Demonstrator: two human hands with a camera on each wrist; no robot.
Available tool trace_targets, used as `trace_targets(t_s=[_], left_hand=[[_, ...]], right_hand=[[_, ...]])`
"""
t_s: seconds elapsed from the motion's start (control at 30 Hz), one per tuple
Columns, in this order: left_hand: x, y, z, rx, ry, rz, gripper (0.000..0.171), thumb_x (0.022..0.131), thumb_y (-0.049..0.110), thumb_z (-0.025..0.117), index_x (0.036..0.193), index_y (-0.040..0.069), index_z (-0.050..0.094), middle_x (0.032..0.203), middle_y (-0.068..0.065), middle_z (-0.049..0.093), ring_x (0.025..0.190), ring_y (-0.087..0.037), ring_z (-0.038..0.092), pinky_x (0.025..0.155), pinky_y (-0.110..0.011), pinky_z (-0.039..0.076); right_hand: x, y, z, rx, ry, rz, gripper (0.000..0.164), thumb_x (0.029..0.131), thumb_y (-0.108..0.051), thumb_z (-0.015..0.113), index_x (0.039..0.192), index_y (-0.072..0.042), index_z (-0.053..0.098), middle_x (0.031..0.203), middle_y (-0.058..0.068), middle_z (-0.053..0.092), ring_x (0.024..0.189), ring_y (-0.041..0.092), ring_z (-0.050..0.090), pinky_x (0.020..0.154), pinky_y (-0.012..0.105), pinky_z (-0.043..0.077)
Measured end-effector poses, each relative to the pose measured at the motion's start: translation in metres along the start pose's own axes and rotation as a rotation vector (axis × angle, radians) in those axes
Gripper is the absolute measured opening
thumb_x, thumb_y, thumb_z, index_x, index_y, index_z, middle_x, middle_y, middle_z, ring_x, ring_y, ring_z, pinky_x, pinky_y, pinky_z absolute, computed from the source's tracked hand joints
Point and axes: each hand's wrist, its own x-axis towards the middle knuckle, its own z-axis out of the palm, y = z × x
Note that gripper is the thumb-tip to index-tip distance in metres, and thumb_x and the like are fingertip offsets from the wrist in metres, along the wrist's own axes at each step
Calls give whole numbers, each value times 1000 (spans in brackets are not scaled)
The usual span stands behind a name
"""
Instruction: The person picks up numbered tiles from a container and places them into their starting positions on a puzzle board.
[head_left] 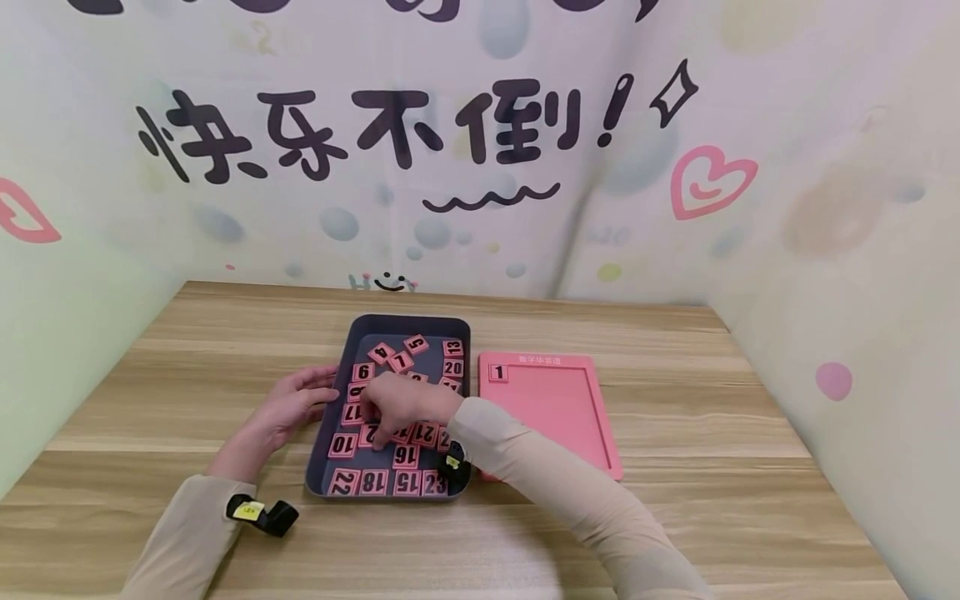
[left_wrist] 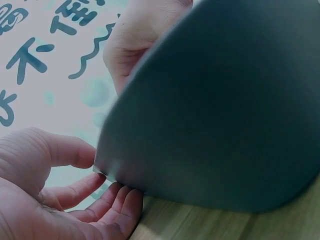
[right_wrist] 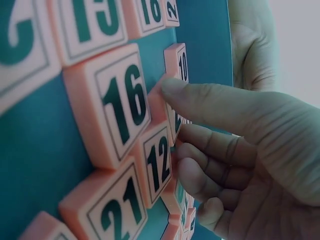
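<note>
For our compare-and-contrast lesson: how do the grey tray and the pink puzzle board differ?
Colour: the tray is dark grey; the puzzle board is pink.
Depth: the tray has raised walls; the board looks flatter, with a low border.
Contents: the tray holds many number tiles; the board holds only the 1 tile.
Both lie on the wooden table.

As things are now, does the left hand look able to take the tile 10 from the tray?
Probably yes, from above: the left hand is outside the tray, whose side wall stands between it and tile 10. The tile is uncovered, and the tray is open on top.
</note>
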Motion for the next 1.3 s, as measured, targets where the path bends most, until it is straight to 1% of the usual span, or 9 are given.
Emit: trace_targets(t_s=[0.2,0.43,0.57,0.67,0.8,0.93,1.03,1.17,1.3], left_hand=[[-1,0,-1,5,1,-4,56,93,5,50,142,-9,27,139,-29,36,97,-5,53,81,-24,46],[0,0,0,2,0,-12,56,93,5,50,142,-9,27,138,-29,36,96,-5,53,82,-25,46],[0,0,0,-4,-1,-14,56,93,5,50,142,-9,26,138,-28,37,95,-5,54,81,-26,46],[0,0,0,-9,-2,-16,57,93,5,50,142,-9,26,138,-28,36,95,-4,54,81,-25,47],[0,0,0,-13,1,-18,57,93,4,50,142,-9,25,139,-29,35,95,-5,53,81,-24,47],[1,-1,0,-7,5,-21,57,93,5,50,142,-9,25,139,-28,35,96,-5,53,81,-25,46],[1,0,1,-4,9,-25,56,94,5,50,143,-8,26,139,-28,35,97,-6,53,81,-25,46],[0,1,2,0,11,-28,56,94,6,50,143,-8,25,140,-28,34,98,-7,53,82,-25,46],[-1,3,3,-5,14,-37,57,94,5,50,143,-8,25,141,-29,33,100,-8,52,82,-25,46]], right_hand=[[0,-2,0,-12,-20,1,20,75,-10,79,91,-7,68,76,-4,61,66,7,56,58,15,44],[-3,1,-2,27,1,-10,22,76,-5,75,96,-8,66,81,-3,59,70,8,54,61,15,44],[-9,4,-9,34,45,-29,23,76,-6,75,96,-8,64,83,-3,59,71,8,53,61,14,43],[-14,7,-16,66,79,-44,24,76,-6,75,97,-7,63,84,-1,58,71,8,52,62,14,43],[-23,13,-24,138,125,-58,23,77,-3,73,97,-6,63,84,2,58,71,10,51,61,16,43],[-34,20,-30,140,185,-74,23,78,-4,71,100,-6,64,86,4,59,72,11,51,63,17,43],[-43,26,-35,128,244,-82,25,78,-5,71,102,-5,65,90,4,60,76,15,54,66,16,43],[-55,36,-38,161,319,-74,25,78,-6,72,101,-3,66,90,4,61,79,19,57,66,17,44],[-67,50,-39,188,363,-62,25,78,-6,73,101,-3,66,89,5,60,78,19,56,67,17,46]])
